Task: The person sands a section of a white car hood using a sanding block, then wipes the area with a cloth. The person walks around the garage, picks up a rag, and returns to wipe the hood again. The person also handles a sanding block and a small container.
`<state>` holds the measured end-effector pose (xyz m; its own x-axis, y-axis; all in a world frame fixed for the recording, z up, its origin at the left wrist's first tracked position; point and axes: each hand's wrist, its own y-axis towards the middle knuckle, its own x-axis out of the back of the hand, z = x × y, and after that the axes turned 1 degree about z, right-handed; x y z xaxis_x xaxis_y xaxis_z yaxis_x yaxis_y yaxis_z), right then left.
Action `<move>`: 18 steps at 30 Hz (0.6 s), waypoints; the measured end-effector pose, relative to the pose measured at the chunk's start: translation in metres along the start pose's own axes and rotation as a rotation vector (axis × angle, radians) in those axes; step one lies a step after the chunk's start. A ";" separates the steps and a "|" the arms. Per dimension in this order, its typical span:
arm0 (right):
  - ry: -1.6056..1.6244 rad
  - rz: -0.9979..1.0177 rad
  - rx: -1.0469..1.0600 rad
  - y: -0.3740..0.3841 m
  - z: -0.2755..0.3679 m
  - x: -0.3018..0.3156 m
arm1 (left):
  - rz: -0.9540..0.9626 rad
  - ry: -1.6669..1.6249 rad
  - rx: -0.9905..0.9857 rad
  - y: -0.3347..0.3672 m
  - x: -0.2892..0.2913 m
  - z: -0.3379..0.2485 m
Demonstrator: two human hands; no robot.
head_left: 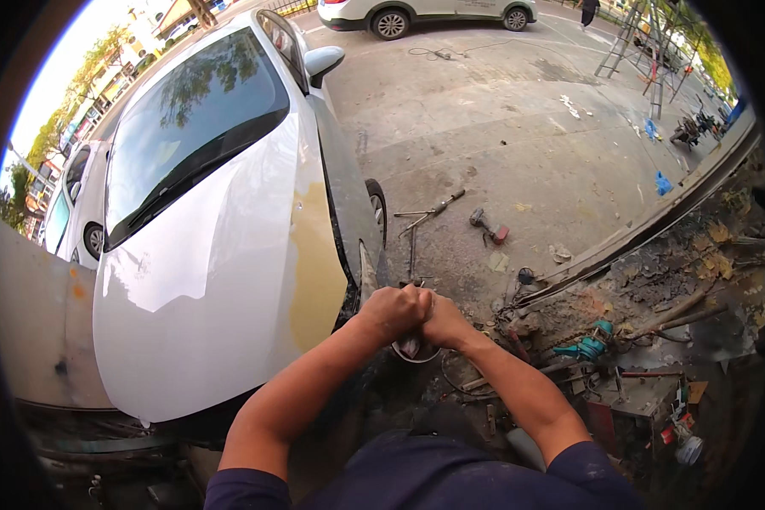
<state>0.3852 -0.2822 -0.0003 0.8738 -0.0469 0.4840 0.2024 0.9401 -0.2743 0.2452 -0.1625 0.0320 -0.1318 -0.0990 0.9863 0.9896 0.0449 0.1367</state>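
Note:
Both my arms reach forward, and my hands meet beside the front corner of a white car [195, 289]. My left hand [391, 311] is closed, its knuckles pressed against my closed right hand [444, 320]. Whatever they grip between them is hidden by the fingers. Just below them is a round container [416, 360] with a pale rim, partly covered by my hands; something pinkish shows in it. A patch of yellowish filler [316, 263] runs along the hood's edge nearest my left hand. The car's front wheel [376, 209] lies beyond.
Past my hands, a metal stand with bars [414, 242] lies on the concrete beside a cordless power tool [487, 226]. To the right are a teal tool [588, 342] and scattered debris. A stepladder [657, 64] and another white car [433, 12] stand farther back.

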 end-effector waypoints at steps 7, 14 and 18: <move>0.021 -0.113 -0.141 -0.005 -0.002 -0.026 | 0.049 -0.140 0.209 -0.025 -0.027 -0.013; 0.748 -0.084 0.010 -0.017 -0.011 -0.034 | -0.077 -0.723 0.626 -0.086 -0.016 -0.021; 1.122 0.009 -0.024 -0.023 -0.016 -0.035 | -0.021 -1.237 0.790 -0.121 -0.010 -0.016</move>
<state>0.3566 -0.3073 -0.0241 0.7766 -0.3292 -0.5372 0.1918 0.9357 -0.2961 0.1273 -0.1829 0.0045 -0.5122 0.7720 0.3764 0.7527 0.6145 -0.2362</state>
